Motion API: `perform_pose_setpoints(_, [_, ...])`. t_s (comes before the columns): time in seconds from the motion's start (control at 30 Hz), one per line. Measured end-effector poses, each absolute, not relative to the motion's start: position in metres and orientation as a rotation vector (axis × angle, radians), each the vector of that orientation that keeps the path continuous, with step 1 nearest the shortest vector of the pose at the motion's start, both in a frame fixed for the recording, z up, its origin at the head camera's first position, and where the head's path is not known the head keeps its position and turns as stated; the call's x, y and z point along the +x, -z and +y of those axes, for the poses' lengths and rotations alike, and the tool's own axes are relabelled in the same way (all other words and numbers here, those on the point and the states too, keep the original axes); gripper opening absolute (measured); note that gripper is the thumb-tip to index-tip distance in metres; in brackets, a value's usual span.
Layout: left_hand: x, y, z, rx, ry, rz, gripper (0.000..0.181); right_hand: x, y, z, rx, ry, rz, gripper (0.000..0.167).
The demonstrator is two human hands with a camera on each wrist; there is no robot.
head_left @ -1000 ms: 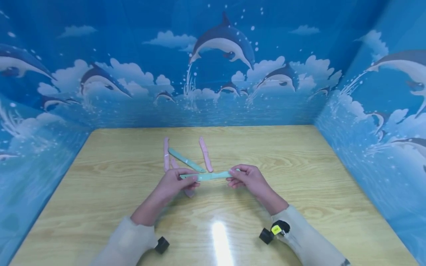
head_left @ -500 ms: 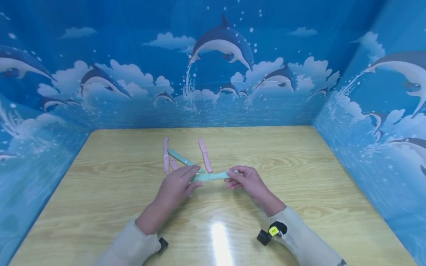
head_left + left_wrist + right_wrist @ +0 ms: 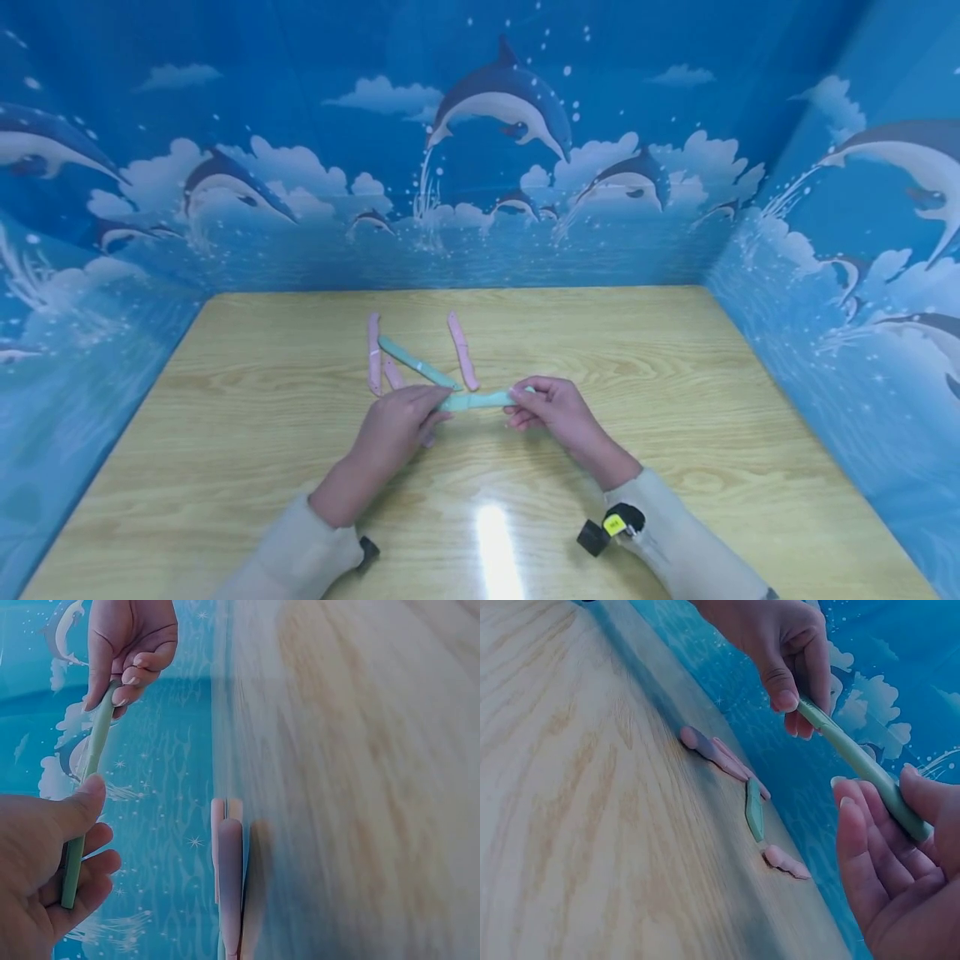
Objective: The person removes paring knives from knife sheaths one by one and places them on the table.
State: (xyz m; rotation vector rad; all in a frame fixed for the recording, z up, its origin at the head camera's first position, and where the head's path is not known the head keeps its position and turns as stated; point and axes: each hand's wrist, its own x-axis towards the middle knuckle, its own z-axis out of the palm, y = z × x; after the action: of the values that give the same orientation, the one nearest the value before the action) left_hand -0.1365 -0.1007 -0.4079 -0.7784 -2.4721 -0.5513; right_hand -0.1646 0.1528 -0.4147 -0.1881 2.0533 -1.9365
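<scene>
A slim light-green plastic stick, which looks like a folding eyebrow razor [image 3: 480, 401], is held level above the table between both hands. My left hand [image 3: 393, 425] pinches its left end, and the fingers cover that end in the head view. On the other end, the thumb and fingers of my right hand [image 3: 555, 410] keep a pinch. In the left wrist view the green razor [image 3: 96, 742] runs straight from hand to hand. The right wrist view shows the same razor [image 3: 851, 754] raised off the tabletop.
Behind the hands lie a pink razor [image 3: 374, 354], a slanted green razor [image 3: 416, 362] and another pink razor [image 3: 462, 350]. One more pink razor [image 3: 392, 373] is partly hidden under my left hand. A dolphin-printed curtain [image 3: 480, 242] borders the wooden table [image 3: 600, 333].
My left hand has turned over, its back now facing up, and moved slightly right along the razor, covering more of its left end. The right hand has barely moved.
</scene>
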Motion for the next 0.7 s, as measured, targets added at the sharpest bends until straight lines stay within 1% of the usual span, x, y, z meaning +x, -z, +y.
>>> perform_pose_setpoints(0.17, [-0.135, 0.41, -0.101, -0.764, 0.583, -2.468, 0.033, -0.163, 0.414, 0.153, -0.229, 1.917, 2.246, 0.035])
perform_pose_setpoints(0.27, [-0.135, 0.408, -0.099, -0.758, 0.592, -2.462, 0.033, -0.162, 0.413, 0.153, -0.365, 1.851, 2.519, 0.041])
perform_pose_setpoints(0.33, [-0.134, 0.407, -0.098, -0.752, 0.603, -2.471, 0.033, -0.162, 0.411, 0.154, -0.598, 1.682, 2.779, 0.047])
perform_pose_setpoints(0.47, [-0.133, 0.406, -0.095, -0.735, 0.605, -2.515, 0.032, -0.162, 0.406, 0.155, -1.261, 1.217, 3.157, 0.059])
perform_pose_setpoints(0.53, [-0.133, 0.406, -0.094, -0.735, 0.606, -2.528, 0.032, -0.163, 0.403, 0.154, -1.536, 1.046, 3.188, 0.059])
perform_pose_setpoints(0.6, [-0.134, 0.407, -0.093, -0.748, 0.618, -2.526, 0.033, -0.164, 0.402, 0.153, -1.668, 0.957, 3.166, 0.056])
perform_pose_setpoints(0.7, [-0.135, 0.408, -0.091, -0.771, 0.643, -2.516, 0.034, -0.162, 0.402, 0.152, -1.71, 0.858, 3.151, 0.048])
